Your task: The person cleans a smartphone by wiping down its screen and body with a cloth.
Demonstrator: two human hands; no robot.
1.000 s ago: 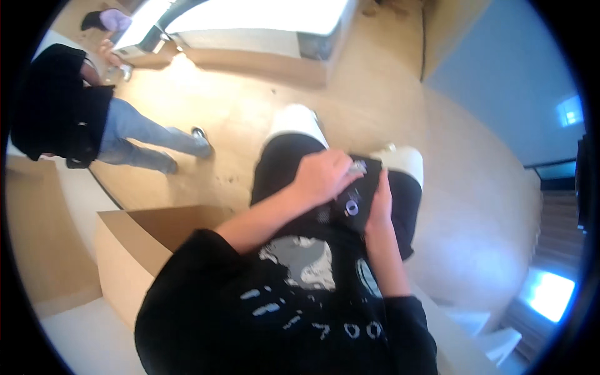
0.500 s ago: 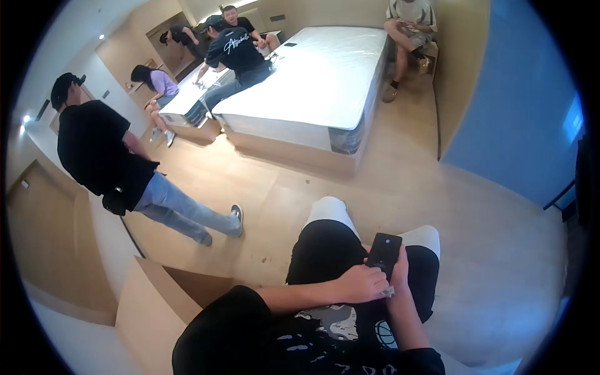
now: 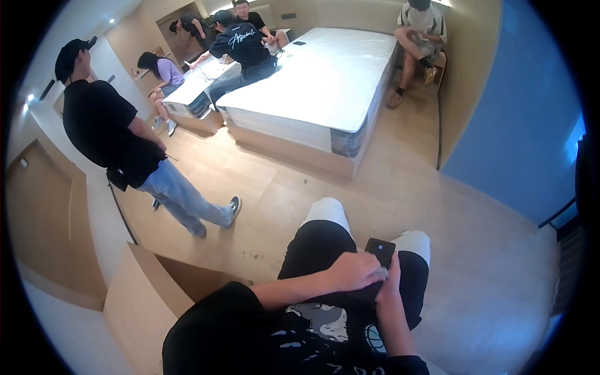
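Note:
A dark phone (image 3: 380,249) lies over my lap, gripped along its right edge by my right hand (image 3: 390,279). My left hand (image 3: 355,271) is closed over the phone's lower part, hiding much of its face. Pinched at the fingertips of that hand is a small crumpled whitish piece (image 3: 380,273); its material is too small to make out. The piece is against or just above the phone; I cannot tell which.
A large bed with a plastic-wrapped mattress (image 3: 306,81) stands ahead. At the left stands a person in black (image 3: 106,125). Several others sit or lean around the beds. A wooden cabinet (image 3: 140,294) is beside my left arm, and a blue wall (image 3: 500,131) rises at right.
My left hand has moved up the phone with the whitish piece and now covers more of it. The whole view has shifted slightly. The standing person's legs have changed stance a little.

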